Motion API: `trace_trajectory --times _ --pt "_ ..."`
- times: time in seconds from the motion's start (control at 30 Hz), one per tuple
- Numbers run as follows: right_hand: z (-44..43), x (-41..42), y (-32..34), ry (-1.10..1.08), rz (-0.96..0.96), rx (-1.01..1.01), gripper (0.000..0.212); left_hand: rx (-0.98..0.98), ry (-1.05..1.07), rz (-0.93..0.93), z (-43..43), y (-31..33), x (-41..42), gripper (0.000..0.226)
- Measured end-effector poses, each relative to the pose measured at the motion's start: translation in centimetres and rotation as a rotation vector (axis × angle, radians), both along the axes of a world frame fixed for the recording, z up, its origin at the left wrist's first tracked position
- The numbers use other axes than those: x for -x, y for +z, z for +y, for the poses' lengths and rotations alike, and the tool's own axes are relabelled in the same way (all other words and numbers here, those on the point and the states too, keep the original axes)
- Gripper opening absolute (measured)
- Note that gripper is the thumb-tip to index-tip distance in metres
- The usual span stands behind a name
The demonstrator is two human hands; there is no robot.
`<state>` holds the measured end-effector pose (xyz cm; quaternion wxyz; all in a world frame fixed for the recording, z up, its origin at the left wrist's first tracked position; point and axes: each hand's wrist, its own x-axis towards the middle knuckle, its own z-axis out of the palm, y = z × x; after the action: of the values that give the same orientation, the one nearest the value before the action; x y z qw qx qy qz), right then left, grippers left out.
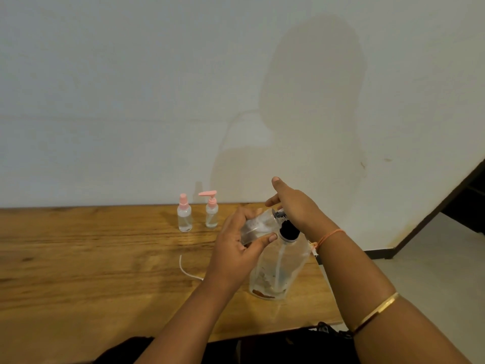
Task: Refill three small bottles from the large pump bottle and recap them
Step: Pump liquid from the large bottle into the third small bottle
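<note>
A large clear pump bottle (278,269) with a black pump collar stands on the wooden table (91,258) near its right edge. My right hand (291,203) rests on top of the pump head with fingers extended. My left hand (236,245) grips a small clear open bottle (258,225), tilted with its mouth toward the pump spout. Two small clear bottles stand at the back by the wall: one with a pink spray cap (184,214), one with a pink pump cap (211,210). Both hold some clear liquid.
A white cord (187,270) lies on the table left of my left forearm. The table's right edge ends just past the pump bottle, with pale floor (420,271) beyond. A plain wall runs behind the table.
</note>
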<state>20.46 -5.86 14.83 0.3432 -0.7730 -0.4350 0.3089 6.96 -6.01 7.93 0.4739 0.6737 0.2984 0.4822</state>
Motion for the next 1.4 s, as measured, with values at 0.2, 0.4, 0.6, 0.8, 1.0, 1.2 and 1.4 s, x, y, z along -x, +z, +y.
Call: trace_trajectory --times 0.2,0.4,0.6,0.8,1.0,1.2,1.4 --pt "-0.3 0.3 0.1 0.008 0.007 0.004 0.064 -0.012 -0.001 -0.001 -0.2 0.1 0.1 0.030" --pt "-0.3 0.1 0.8 0.015 0.025 -0.010 0.064 -0.027 0.003 -0.055 -0.1 0.3 -0.1 0.030" --pt "0.0 0.1 -0.1 -0.006 0.012 -0.007 0.062 -0.028 0.002 -0.025 0.1 -0.4 -0.1 0.027" --pt "-0.2 0.3 0.3 0.002 0.020 0.005 0.063 -0.018 0.012 -0.032 0.2 -0.6 -0.2 0.029" --pt "-0.2 0.1 0.7 -0.029 -0.091 -0.060 0.059 -0.049 0.026 -0.043 -0.1 0.0 -0.5 0.029" --pt "-0.3 0.4 0.2 -0.017 -0.046 -0.035 0.061 -0.026 0.012 0.001 -0.1 -0.3 -0.1 0.030" --pt "-0.5 0.4 0.5 -0.007 0.052 -0.016 0.061 -0.054 0.015 -0.017 0.2 -0.6 -0.2 0.034"
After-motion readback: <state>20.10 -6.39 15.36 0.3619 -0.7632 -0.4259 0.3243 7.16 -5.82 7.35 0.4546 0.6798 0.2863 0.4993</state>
